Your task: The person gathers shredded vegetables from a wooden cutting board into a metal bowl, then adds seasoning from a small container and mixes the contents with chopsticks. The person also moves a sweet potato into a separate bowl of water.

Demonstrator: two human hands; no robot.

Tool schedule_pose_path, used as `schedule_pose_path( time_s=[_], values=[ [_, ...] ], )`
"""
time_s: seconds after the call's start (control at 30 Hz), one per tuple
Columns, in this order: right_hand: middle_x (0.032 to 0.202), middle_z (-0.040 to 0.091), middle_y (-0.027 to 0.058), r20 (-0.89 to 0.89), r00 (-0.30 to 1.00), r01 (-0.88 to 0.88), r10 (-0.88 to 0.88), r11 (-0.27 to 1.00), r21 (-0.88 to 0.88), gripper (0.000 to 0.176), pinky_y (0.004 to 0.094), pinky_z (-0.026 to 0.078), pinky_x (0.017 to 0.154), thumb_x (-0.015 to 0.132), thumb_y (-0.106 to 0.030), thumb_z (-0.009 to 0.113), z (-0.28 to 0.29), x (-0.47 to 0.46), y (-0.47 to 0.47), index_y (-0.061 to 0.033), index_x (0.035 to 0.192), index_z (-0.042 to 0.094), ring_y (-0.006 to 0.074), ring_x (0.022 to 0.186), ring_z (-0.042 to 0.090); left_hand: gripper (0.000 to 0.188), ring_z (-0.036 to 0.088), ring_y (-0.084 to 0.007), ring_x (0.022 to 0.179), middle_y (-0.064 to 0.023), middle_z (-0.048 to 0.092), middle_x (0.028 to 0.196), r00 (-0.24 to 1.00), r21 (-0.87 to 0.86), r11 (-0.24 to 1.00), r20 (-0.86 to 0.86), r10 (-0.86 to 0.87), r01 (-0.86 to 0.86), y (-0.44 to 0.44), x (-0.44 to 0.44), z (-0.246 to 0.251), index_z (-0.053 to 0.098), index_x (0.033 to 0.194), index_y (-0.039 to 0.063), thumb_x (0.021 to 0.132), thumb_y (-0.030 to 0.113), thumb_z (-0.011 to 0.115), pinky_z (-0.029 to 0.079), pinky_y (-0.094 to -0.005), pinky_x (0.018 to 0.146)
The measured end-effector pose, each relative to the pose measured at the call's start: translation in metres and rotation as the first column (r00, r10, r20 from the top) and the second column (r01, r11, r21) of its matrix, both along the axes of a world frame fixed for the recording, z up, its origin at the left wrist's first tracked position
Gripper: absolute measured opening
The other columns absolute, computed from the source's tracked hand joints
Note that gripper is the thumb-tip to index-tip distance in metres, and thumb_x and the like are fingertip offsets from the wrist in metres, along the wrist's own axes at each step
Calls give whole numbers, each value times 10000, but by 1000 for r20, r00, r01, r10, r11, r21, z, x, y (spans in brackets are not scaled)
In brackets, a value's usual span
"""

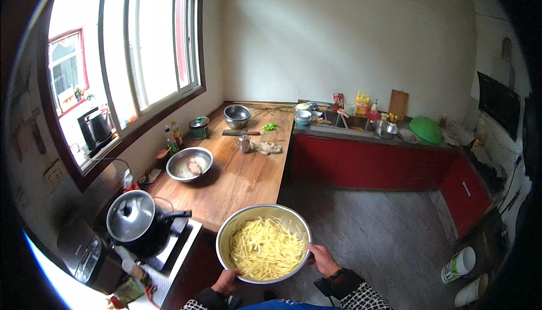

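Note:
Both my hands carry a metal basin point(305, 221) full of pale yellow julienned strips point(266, 248), probably potato. My left hand point(227, 281) grips the near left part of the rim, and my right hand point(324, 260) grips the right side. The basin is held in front of my body, close to the near corner of the wooden worktop point(237, 183). On that worktop stand a steel bowl point(174, 173) with a pinkish piece in cloudy liquid, a cleaver point(237, 133), chopped greens point(269, 128), a small metal pot point(244, 144), a crumpled cloth point(266, 148) and stacked metal bowls point(237, 117).
A lidded pan point(131, 217) sits on the stove at the left, its handle pointing towards the basin. Beside it is a black appliance point(91, 259). Across the floor are the sink point(355, 123) and red cabinets point(360, 164). White buckets point(459, 264) stand at the lower right.

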State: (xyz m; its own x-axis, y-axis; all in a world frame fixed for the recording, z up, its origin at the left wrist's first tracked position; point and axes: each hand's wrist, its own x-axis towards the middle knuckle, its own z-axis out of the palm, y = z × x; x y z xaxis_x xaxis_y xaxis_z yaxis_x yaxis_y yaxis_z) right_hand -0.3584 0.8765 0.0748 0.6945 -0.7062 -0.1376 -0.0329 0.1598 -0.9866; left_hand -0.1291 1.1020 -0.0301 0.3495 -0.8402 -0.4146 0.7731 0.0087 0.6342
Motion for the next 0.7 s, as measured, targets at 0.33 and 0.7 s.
schedule_pose_path(
  time_s=[0.33,0.7],
  values=[
    [967,600,28,-134,981,-129,137,989,67,354,250,464,552,933,-322,515,22,143,-124,-61,1172,524,135,698,612,492,610,-324,946,-194,598,1040,932,-128,925,17,362,-357,-101,115,7,428,1213,-76,722,-106,445,521,-409,828],
    [998,585,77,-276,916,-286,290,957,56,287,259,469,514,919,-292,548,35,234,-230,-70,1097,509,159,642,610,422,620,-309,940,-182,602,1082,747,116,762,-147,648,-637,-156,96,19,476,1202,-87,782,-62,491,529,-397,807]
  ],
)
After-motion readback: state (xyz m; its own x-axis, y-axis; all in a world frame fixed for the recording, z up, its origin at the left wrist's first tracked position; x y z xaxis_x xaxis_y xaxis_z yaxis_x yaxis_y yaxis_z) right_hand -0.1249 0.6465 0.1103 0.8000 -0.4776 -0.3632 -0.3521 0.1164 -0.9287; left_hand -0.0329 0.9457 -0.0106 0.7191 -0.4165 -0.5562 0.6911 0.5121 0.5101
